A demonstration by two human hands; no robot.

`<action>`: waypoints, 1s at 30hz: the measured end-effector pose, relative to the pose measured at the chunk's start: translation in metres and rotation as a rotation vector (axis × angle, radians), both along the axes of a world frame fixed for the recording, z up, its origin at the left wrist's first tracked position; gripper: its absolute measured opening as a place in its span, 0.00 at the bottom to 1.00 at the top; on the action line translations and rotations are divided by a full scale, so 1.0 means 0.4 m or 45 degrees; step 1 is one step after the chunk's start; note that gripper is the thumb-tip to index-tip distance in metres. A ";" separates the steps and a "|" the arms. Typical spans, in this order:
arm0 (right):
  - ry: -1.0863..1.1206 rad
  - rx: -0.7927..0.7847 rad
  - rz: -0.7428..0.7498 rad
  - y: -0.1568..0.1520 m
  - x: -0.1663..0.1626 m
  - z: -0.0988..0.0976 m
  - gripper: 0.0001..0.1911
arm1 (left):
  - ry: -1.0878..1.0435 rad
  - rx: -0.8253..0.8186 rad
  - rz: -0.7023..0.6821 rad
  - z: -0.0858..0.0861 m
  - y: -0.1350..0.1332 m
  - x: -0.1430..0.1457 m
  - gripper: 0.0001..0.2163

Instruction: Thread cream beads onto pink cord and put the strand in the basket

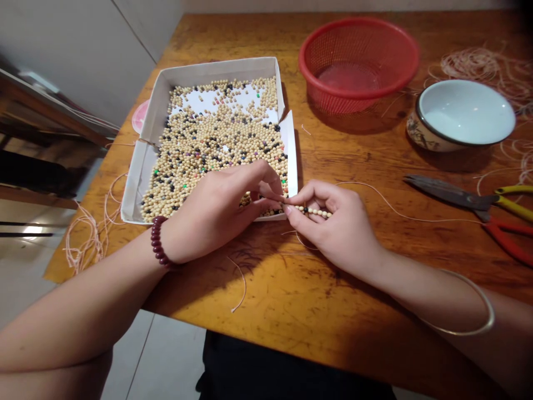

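At the near right corner of a shallow white box (146,119), my two hands meet fingertip to fingertip. My right hand (333,219) is closed in a pinch on a string of beads (318,212), cream with a black one among them. My left hand (225,205) reaches over the box edge, its thumb and forefinger pinched at the string's end; whether a loose bead is between them is too small to tell. Loose beads (220,130) in cream, black and a few bright colours cover most of the box floor. Thin cord (400,216) trails rightward from behind my right hand.
A red plastic basket (310,83) stands behind, beside an enamel bowl (431,128). Pliers or shears (449,194) with yellow and red handles lie at the right. Tangled cord (474,64) is at the back right, more cord (85,239) at the table's left edge.
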State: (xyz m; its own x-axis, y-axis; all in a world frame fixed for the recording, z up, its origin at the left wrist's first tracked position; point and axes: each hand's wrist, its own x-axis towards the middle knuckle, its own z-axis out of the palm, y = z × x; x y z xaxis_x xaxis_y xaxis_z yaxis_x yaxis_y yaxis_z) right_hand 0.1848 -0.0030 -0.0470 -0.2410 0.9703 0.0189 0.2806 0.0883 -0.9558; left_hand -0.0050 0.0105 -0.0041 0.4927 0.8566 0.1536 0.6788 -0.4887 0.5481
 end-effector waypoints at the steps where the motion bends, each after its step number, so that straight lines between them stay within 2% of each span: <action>1: 0.002 0.002 0.004 0.000 0.000 0.000 0.06 | -0.002 0.000 0.002 -0.001 0.000 0.000 0.03; 12: 0.110 -0.009 0.056 -0.003 -0.006 -0.007 0.09 | 0.001 0.031 -0.016 0.002 -0.001 0.003 0.03; 20: 0.023 -0.012 0.092 -0.002 -0.001 0.002 0.10 | 0.024 0.052 -0.012 0.005 0.001 0.004 0.04; 30: 0.044 -0.075 0.126 0.000 0.004 0.013 0.11 | 0.077 0.097 -0.052 0.004 -0.003 -0.001 0.02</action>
